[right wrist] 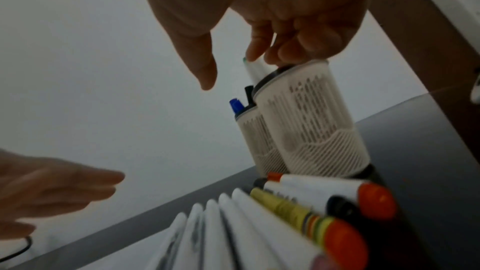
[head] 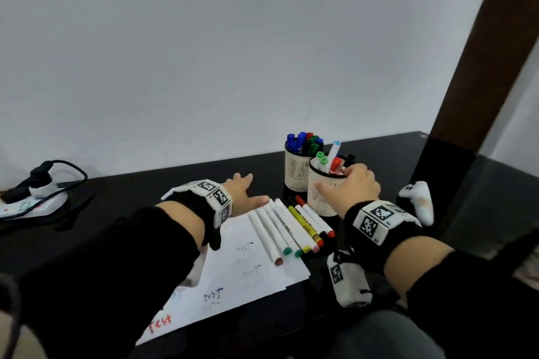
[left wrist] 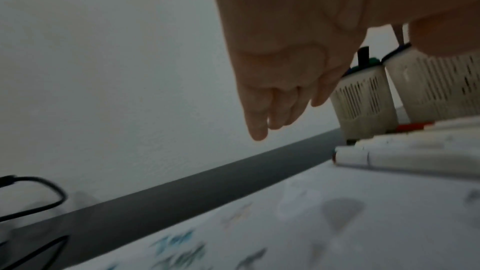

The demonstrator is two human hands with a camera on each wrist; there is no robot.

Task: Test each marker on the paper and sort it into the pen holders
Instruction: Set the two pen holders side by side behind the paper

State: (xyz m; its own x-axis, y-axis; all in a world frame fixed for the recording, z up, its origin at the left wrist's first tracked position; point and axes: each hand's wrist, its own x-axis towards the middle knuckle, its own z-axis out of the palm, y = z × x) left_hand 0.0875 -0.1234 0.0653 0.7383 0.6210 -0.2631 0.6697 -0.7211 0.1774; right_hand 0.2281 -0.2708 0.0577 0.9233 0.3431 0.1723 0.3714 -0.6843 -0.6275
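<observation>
Two white slotted pen holders stand at the back right of the black table: the far holder (head: 297, 169) is full of blue, green and red markers, and the near holder (head: 323, 207) has green, red and pale blue ones. My right hand (head: 353, 183) hovers over the near holder (right wrist: 311, 120). Its fingertips (right wrist: 250, 56) touch a white marker (right wrist: 255, 69) leaning inside, with the thumb held apart. My left hand (head: 248, 192) floats flat and empty past the top edge of the paper (head: 248, 277). Several markers (head: 291, 227) lie in a row on the paper.
A white game controller (head: 417, 201) lies right of the holders. A power strip with a black cable (head: 38, 189) sits at the far left. A dark wooden post (head: 481, 52) rises at the right, and a plain wall backs the table.
</observation>
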